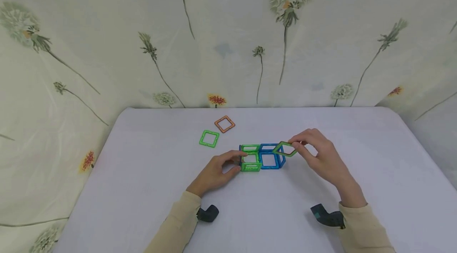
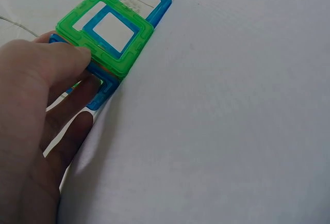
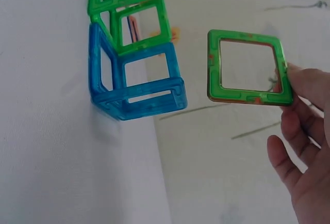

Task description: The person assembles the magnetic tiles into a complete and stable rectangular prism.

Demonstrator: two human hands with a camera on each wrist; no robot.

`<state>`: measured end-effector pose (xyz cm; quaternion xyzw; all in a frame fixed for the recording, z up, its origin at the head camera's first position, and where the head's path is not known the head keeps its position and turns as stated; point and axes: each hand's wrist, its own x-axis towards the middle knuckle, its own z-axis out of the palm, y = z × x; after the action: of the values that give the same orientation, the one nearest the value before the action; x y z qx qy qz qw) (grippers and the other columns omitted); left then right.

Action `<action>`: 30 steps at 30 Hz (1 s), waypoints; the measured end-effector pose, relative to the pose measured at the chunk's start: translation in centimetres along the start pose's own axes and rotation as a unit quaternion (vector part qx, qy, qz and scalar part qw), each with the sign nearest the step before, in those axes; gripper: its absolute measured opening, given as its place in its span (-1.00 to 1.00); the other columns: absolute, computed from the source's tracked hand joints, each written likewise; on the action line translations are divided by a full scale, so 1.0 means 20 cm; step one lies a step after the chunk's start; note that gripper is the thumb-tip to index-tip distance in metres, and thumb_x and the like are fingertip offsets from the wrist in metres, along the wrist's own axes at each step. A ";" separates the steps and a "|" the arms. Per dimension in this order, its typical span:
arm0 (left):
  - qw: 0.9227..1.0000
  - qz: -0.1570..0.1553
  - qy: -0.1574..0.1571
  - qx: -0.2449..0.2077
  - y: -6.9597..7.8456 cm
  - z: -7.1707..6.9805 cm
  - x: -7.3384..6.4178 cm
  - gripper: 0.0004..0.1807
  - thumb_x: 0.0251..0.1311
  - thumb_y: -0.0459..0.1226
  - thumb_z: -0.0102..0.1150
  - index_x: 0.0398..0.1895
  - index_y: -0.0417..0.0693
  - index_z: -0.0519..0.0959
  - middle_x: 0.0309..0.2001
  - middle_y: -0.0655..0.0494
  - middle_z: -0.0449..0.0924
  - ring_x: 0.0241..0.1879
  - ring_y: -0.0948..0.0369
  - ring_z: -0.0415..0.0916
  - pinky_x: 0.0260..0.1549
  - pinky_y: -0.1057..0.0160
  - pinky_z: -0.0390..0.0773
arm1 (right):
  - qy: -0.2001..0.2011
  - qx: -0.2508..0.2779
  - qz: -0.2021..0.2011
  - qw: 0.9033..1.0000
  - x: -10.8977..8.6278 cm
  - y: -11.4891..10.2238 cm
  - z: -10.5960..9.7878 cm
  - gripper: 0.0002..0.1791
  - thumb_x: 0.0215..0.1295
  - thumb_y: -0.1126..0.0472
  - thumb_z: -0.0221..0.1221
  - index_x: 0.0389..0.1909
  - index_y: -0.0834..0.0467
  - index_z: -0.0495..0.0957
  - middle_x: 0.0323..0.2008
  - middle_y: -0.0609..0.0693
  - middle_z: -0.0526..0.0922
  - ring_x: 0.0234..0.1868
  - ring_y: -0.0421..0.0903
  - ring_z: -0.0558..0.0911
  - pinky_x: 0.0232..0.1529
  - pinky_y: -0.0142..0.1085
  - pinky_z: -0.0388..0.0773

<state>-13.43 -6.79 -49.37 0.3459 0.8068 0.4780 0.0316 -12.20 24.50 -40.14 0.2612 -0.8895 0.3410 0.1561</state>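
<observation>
- Near the blue half (image 3: 139, 90) of a small open framework, raised off the worktop (image 1: 143, 165): held green tile (image 3: 252, 97), square and hollow-centred, with no long axis to reckon with.
- Lies to the left of the right grip (image 1: 323, 158); seems to overlap the far right corner of the blue half from the head, yet shows apart from it in the right wrist view, with a plain gap between.
- Pinched at one side between thumb and fingers of the right grip, leaving the opposite edge free and facing the blue half.
- Most telling, by judgement: angle of that free edge to the blue rims, askew rather than parallel as seen from the head.
- Stretched left to right across the worktop: long axis of the framework, with the blue half nearer the right grip and the green half (image 3: 144, 46) nearer the left grip (image 1: 217, 171).
- At the left end: left grip, bent round the blue end tile (image 2: 105, 97) and pinching there, beside a green panel; no telling the exact hold of hidden fingertips.
- Farther out, beyond and left of the framework: loose green tile (image 1: 207, 145) and orange tile (image 1: 219, 127), flat, just beside each other, apart from both grips.
- Past the far edge of the worktop: flower-patterned backdrop (image 1: 228, 70).
</observation>
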 end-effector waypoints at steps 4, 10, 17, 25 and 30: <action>1.000 -0.003 0.001 0.000 0.00 0.00 0.00 -0.54 0.24 -0.32 0.16 0.22 0.10 0.41 -0.08 0.25 0.57 -0.10 0.35 0.49 0.05 0.31 0.52 | -0.010 0.007 -0.005 1.000 0.00 -0.01 0.01 -0.71 0.13 0.38 0.27 -0.14 0.01 0.60 -0.24 -0.23 0.60 -0.11 -0.32 0.41 -0.11 -0.57 0.40; 1.000 -0.007 0.000 -0.001 0.01 0.00 0.00 -0.54 0.24 -0.33 0.16 0.22 0.10 0.41 -0.07 0.26 0.57 -0.09 0.35 0.50 0.06 0.32 0.52 | -0.026 0.016 -0.015 0.999 0.00 -0.02 0.03 -0.69 0.12 0.36 0.29 -0.14 -0.02 0.59 -0.24 -0.26 0.60 -0.11 -0.32 0.41 -0.14 -0.57 0.39; 1.000 -0.008 0.000 -0.003 0.01 0.00 0.00 -0.54 0.24 -0.32 0.16 0.22 0.11 0.41 -0.08 0.26 0.57 -0.09 0.34 0.49 0.06 0.30 0.52 | -0.033 0.020 -0.035 0.999 0.00 -0.01 0.06 -0.69 0.11 0.37 0.29 -0.15 -0.03 0.59 -0.24 -0.26 0.60 -0.14 -0.33 0.40 -0.22 -0.56 0.38; 1.000 -0.009 0.003 -0.006 0.00 0.00 0.00 -0.54 0.23 -0.32 0.17 0.21 0.11 0.42 -0.10 0.27 0.57 -0.11 0.35 0.50 0.05 0.28 0.53 | -0.042 0.023 -0.045 0.998 0.01 -0.01 0.08 -0.65 0.06 0.42 0.31 -0.18 -0.04 0.61 -0.24 -0.28 0.60 -0.14 -0.33 0.40 -0.21 -0.57 0.37; 1.000 -0.004 0.002 -0.007 0.01 -0.01 0.00 -0.54 0.24 -0.31 0.17 0.21 0.10 0.42 -0.10 0.26 0.57 -0.10 0.36 0.49 0.05 0.28 0.53 | -0.043 0.022 -0.050 0.998 0.00 -0.01 0.09 -0.64 0.04 0.42 0.32 -0.19 -0.03 0.61 -0.24 -0.27 0.60 -0.14 -0.32 0.40 -0.20 -0.57 0.37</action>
<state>-13.40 -6.82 -49.16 0.3413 0.8048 0.4844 0.0346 -12.32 23.22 -41.28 0.3232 -0.8734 0.3407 0.1288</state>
